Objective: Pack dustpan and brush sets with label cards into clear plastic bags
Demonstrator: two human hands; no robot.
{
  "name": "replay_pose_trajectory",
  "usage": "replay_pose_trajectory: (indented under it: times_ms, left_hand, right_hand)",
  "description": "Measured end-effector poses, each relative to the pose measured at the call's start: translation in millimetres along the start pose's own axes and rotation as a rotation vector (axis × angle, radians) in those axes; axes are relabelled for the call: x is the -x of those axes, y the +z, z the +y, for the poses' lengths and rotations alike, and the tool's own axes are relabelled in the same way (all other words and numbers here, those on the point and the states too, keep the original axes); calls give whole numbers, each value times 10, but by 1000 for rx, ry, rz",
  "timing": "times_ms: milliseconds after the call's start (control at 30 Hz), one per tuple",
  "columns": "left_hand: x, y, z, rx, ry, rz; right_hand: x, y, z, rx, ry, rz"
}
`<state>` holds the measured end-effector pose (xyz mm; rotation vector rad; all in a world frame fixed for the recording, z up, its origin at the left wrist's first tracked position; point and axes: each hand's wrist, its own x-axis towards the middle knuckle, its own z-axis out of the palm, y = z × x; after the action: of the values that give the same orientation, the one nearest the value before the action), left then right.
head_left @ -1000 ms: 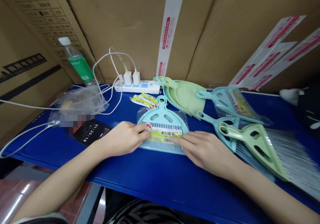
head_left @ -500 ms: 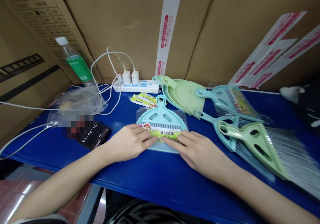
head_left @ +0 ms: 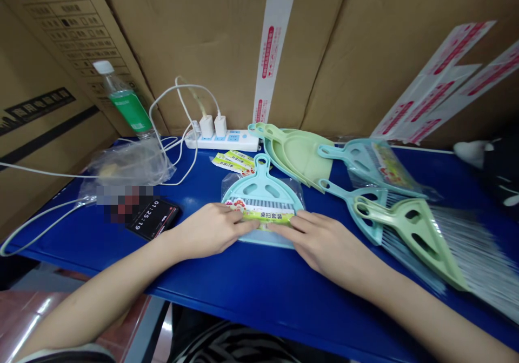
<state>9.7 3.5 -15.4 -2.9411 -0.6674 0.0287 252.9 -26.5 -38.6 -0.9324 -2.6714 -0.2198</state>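
A light blue dustpan and brush set (head_left: 265,237) in a clear bag lies flat on the table, its handle pointing away from me. Across the brush bristles sits a green and white label card (head_left: 271,216). My left hand (head_left: 211,229) grips the set's left side, fingers curled and the index finger pressed along the card's lower edge. From the right, my right hand (head_left: 324,239) holds the other side the same way, its index finger also on the card. The two index fingertips almost meet. The undersides of both hands are hidden.
Loose label cards (head_left: 235,161) lie behind the set, near a white power strip (head_left: 222,141). Green dustpans (head_left: 308,152), a bagged set (head_left: 360,160) and brushes (head_left: 421,233) are at the right. A phone (head_left: 156,218), plastic bag (head_left: 125,163) and bottle (head_left: 130,109) stand left.
Both index fingers have shifted slightly along the card's lower edge. The dustpan set stays in place, and the phone's timer reads one second later.
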Motion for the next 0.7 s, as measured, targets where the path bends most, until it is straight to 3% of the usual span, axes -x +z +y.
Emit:
replay_pose_trajectory:
  times_ms: [267, 700]
  left_hand:
    - [5, -2, 3, -4, 7, -6]
    - [16, -27, 6, 18, -30, -20]
  right_hand:
    - [-17, -13, 5, -3, -30, 52]
    - [-9, -24, 29, -39, -8, -8]
